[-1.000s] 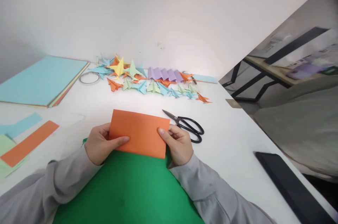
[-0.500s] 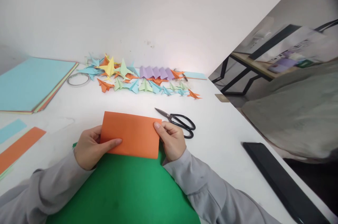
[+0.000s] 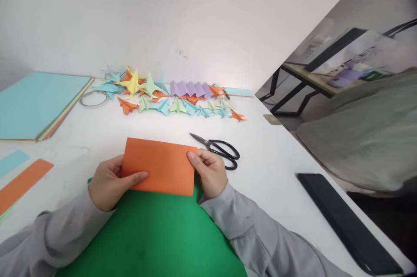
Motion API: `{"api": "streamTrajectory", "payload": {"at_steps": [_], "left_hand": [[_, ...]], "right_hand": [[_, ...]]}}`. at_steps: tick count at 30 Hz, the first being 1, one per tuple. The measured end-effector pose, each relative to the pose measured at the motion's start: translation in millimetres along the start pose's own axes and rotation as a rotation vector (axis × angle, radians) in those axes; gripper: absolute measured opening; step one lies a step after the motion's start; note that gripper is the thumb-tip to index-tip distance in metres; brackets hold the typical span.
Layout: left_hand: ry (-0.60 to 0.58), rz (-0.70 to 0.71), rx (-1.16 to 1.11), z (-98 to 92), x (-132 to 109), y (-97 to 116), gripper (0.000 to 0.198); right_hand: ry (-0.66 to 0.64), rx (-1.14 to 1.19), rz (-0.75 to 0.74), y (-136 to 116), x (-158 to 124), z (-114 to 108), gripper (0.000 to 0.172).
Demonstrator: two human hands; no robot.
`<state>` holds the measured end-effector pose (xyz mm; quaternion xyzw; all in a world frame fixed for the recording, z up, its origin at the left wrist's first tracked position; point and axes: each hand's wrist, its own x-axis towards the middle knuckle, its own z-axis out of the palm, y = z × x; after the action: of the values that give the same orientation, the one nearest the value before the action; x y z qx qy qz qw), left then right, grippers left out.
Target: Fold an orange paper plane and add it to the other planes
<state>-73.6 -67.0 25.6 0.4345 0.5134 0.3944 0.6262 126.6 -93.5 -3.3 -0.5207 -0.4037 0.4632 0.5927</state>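
An orange sheet of paper [image 3: 163, 166], looking folded to a rectangle, is held up between my two hands over a green mat [image 3: 153, 233]. My left hand [image 3: 112, 181] pinches its left side, thumb lying across the front and fingers behind. At the upper right corner, my right hand [image 3: 210, 170] grips it between thumb and curled fingers. Just beyond my right hand lies a pair of black-handled scissors [image 3: 216, 148], blades pointing to the far left.
Folded paper planes [image 3: 177, 105] and a pleated purple paper [image 3: 191, 89] line the wall. Left are a stack of coloured sheets [image 3: 42, 103], a tape roll [image 3: 94, 99] and an orange strip [image 3: 24, 183]. A long black object [image 3: 345, 220] lies along the right edge.
The view has turned very slightly to the right, so things sit a little further left. My hands keep the same hold on the orange paper.
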Motion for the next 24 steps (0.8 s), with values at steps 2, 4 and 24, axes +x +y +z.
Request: {"api": "streamTrajectory", "payload": {"at_steps": [2,4,24], "left_hand": [[0.001,0.003,0.000,0.0,0.0,-0.2,0.042],[0.007,0.008,0.005,0.1,-0.1,-0.2,0.044],[0.008,0.009,0.018,-0.6,0.4,-0.4,0.043]], "right_hand": [[0.003,-0.008,0.001,-0.1,0.0,0.0,0.033],[0.008,-0.019,-0.002,-0.5,-0.2,0.2,0.035],[0.010,-0.057,-0.009,-0.9,0.5,0.2,0.042]]}}
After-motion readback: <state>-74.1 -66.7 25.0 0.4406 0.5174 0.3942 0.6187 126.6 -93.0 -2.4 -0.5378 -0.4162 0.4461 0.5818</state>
